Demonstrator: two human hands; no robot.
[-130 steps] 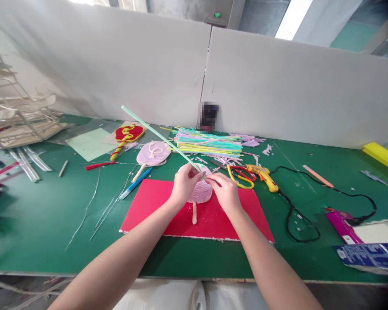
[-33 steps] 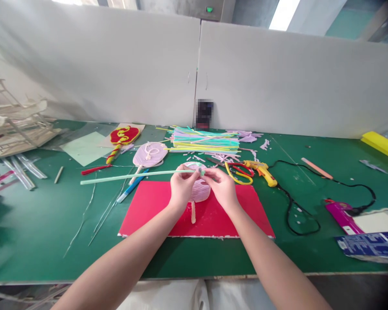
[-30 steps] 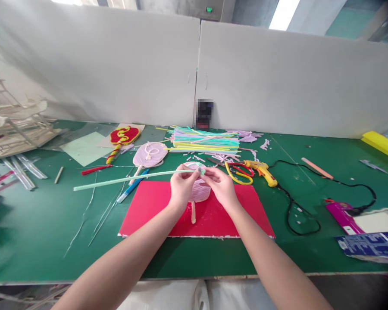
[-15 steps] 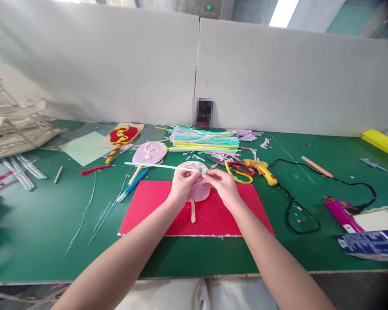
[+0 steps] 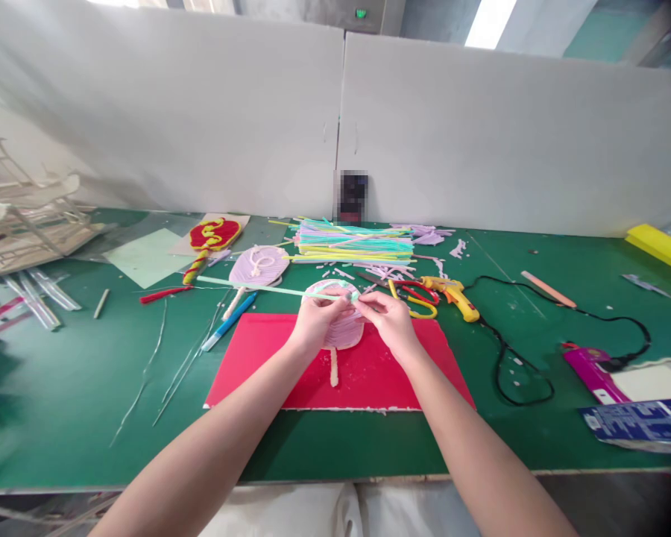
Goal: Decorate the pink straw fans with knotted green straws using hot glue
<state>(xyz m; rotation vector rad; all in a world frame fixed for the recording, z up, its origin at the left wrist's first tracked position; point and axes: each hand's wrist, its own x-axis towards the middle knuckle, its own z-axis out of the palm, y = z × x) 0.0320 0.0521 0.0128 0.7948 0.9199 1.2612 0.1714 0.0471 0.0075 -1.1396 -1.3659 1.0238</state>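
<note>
Between my two hands is a pale green pipe cleaner (image 5: 257,286), its long straight part reaching out to the left. My left hand (image 5: 318,319) pinches it near its right end. The fingertips of my right hand (image 5: 385,313) close on that end, which looks bent or curled, though the fingers partly hide it. Beneath my hands lies a pale purple round fan shape (image 5: 344,335) with a cream handle (image 5: 334,369). Some pale green trim shows on its upper part. It rests on a red board (image 5: 257,365).
Behind lies a bundle of coloured pipe cleaners (image 5: 352,242). Scissors (image 5: 419,302) and a yellow glue gun (image 5: 452,294) with a black cord are to the right. A second purple fan (image 5: 257,265), a red-and-yellow fan (image 5: 215,235) and a blue pen-like tool (image 5: 229,322) sit left.
The pale green pipe cleaner has slid further left, and its free end sits slightly higher. Both hands stay almost in place, fingers still pinching.
</note>
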